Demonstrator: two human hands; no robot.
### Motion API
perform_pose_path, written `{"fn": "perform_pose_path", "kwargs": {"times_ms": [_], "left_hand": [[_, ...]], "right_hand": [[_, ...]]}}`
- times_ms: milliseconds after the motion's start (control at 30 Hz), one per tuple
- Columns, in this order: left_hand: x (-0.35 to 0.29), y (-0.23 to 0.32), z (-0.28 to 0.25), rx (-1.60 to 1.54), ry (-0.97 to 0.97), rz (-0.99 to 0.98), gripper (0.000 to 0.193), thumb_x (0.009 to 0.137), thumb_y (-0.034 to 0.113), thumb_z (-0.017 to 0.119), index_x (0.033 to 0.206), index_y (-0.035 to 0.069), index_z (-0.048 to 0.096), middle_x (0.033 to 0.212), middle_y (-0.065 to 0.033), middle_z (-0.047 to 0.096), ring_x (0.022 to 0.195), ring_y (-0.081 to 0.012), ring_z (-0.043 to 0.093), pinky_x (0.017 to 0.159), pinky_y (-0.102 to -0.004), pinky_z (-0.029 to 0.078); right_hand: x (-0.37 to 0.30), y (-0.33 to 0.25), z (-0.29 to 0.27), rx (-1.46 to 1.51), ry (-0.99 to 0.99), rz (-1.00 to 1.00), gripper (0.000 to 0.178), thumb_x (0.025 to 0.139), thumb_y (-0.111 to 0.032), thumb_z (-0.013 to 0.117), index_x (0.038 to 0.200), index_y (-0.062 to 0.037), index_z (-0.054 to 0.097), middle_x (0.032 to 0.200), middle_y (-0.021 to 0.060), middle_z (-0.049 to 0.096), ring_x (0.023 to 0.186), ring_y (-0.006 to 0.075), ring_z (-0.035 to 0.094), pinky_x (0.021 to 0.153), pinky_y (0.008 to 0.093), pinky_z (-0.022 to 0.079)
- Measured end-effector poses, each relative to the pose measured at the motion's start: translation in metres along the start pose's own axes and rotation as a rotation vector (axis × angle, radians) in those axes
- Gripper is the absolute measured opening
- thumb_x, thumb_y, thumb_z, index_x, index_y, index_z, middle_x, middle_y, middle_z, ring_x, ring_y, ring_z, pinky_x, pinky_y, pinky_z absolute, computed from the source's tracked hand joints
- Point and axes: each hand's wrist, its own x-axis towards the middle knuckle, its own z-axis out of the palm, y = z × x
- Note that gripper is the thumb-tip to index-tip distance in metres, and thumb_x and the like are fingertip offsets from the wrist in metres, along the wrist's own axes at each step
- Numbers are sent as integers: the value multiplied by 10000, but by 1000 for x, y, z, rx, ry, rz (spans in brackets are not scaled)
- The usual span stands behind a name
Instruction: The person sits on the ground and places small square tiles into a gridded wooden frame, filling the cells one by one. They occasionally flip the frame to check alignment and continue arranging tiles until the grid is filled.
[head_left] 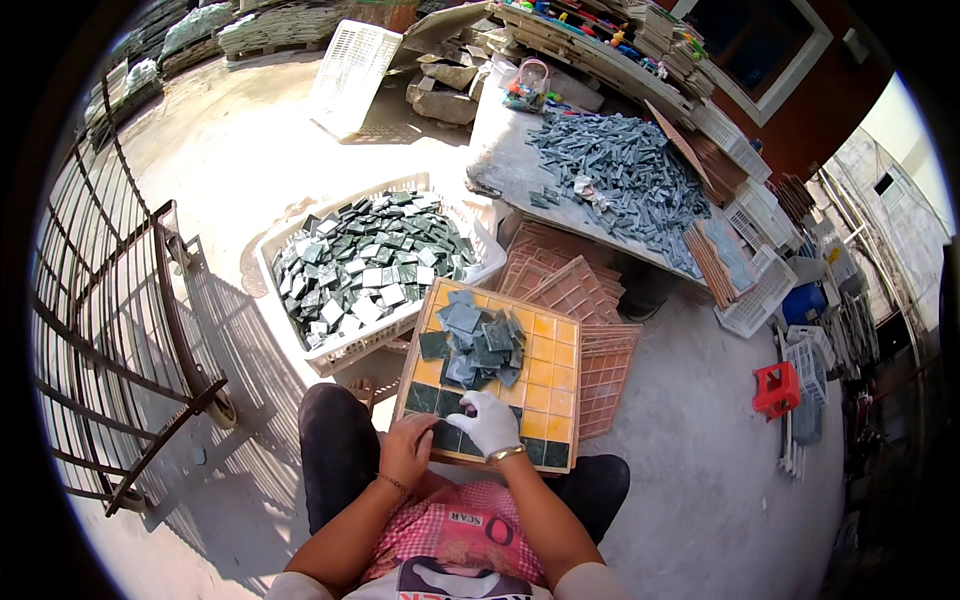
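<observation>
A wooden-edged tray (550, 375) with a yellow gridded face rests across my lap. Square dark-green stone tiles (545, 453) fill cells in its near rows, and a loose heap of the same tiles (475, 340) lies on its upper part. My left hand (405, 452), bare, bends its fingers at the near left corner, over the tiles; what they hold, if anything, is hidden. My right hand (490, 425), in a white glove, curls thumb and fingers around a dark-green tile low in the middle of the tray, just right of my left hand.
Beyond the tray stands a white plastic crate (335, 355) full of tiles. Brown gridded trays (600, 390) are stacked to the right. A stone-topped table (500, 160) bears a heap of narrow grey strips (630, 180). A metal rack (175, 310) stands left, a red crate (776, 390) right.
</observation>
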Motion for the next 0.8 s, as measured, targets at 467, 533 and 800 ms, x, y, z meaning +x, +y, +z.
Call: {"fn": "perform_pose_path", "kwargs": {"times_ms": [467,533,800], "left_hand": [[-3,5,9,402,-193,61,482,766,202,610,1210,60,486,1306,-105,441,1231,-274,377,1028,-467,226],[0,9,12,402,-198,65,483,761,200,616,1207,63,492,1302,-107,447,1230,-276,379,1025,-466,230],[2,-2,13,366,-206,73,514,725,189,650,1201,65,500,1290,-121,460,1235,-294,375,1033,-484,202]], "right_hand": [[52,-4,-40,-197,480,63,571,687,-471,667,1066,-79,497,991,117,562,869,290,585,686,389,493],[69,-18,-53,-268,296,269,607,677,-525,662,1041,-69,497,916,130,581,846,288,611,665,398,505],[90,18,-59,38,35,340,663,595,-393,700,1114,-35,495,1073,204,536,995,341,543,862,370,447]]}}
